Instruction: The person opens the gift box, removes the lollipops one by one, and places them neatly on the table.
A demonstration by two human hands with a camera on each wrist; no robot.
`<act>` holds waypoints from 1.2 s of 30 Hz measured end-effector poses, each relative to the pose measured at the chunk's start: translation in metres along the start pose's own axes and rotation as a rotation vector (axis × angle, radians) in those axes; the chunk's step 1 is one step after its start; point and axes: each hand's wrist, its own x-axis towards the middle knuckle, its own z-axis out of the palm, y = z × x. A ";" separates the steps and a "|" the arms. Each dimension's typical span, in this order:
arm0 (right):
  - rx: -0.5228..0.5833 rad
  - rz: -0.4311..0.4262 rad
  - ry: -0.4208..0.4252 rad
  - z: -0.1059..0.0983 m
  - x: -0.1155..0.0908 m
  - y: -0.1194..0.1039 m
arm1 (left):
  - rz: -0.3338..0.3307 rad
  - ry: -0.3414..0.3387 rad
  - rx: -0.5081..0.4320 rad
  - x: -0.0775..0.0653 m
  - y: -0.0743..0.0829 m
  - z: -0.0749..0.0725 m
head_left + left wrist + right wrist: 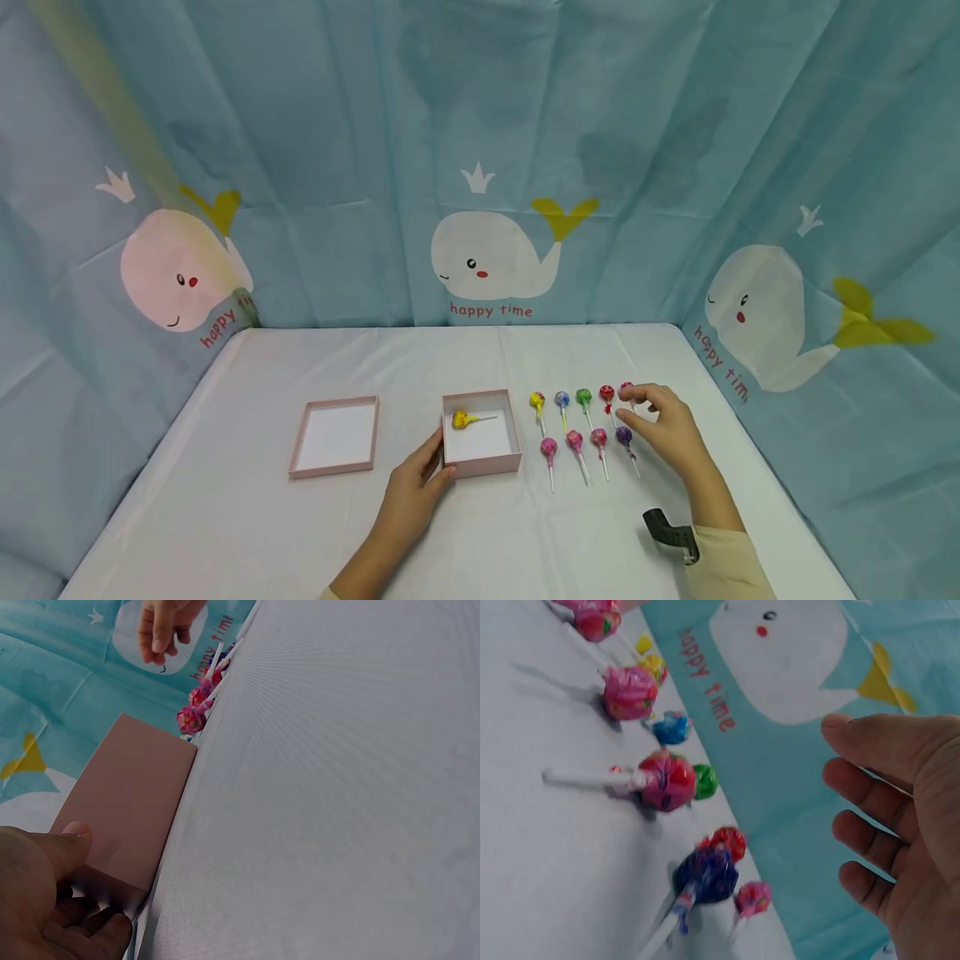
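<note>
My left hand (411, 493) holds a pink box (487, 468) at its near left corner, thumb on the front wall, as the left wrist view shows. Inside the box lies one yellow lollipop (462, 419), its stick pointing right. Two rows of wrapped lollipops stand out to the right of the box. Above their right end my right hand (667, 425) hovers with fingers apart, holding nothing. Nearest to it are a purple lollipop (624, 435), a red lollipop (607, 392) and a pink lollipop (627, 387), which the fingers partly cover in the head view.
The shallow pink lid (333, 473) lies left of the box, white inside up. Other lollipops include a green one (583, 397), a blue one (562, 399) and several pink ones. A teal whale-print curtain (337, 250) surrounds the white-covered table (225, 517) at the back and sides.
</note>
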 end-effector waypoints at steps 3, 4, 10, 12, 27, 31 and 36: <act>0.028 -0.030 -0.025 0.002 0.006 -0.012 | 0.001 0.002 -0.004 0.000 0.001 0.000; 0.037 -0.041 -0.034 0.003 0.008 -0.016 | -0.001 0.001 -0.005 0.000 0.001 0.000; 0.066 -0.098 -0.105 0.011 0.023 -0.043 | 0.006 0.003 -0.006 -0.001 0.003 0.000; 0.050 -0.124 -0.126 0.014 0.028 -0.052 | 0.010 0.007 -0.009 -0.001 0.003 0.000; 0.029 -0.342 -0.285 0.040 0.063 -0.110 | 0.029 0.006 0.008 0.001 -0.001 0.000; 0.018 -0.364 -0.334 0.048 0.069 -0.123 | 0.026 0.011 0.015 0.000 -0.001 0.000; -0.008 -0.388 -0.383 0.060 0.073 -0.138 | 0.019 0.009 0.008 0.000 -0.002 0.000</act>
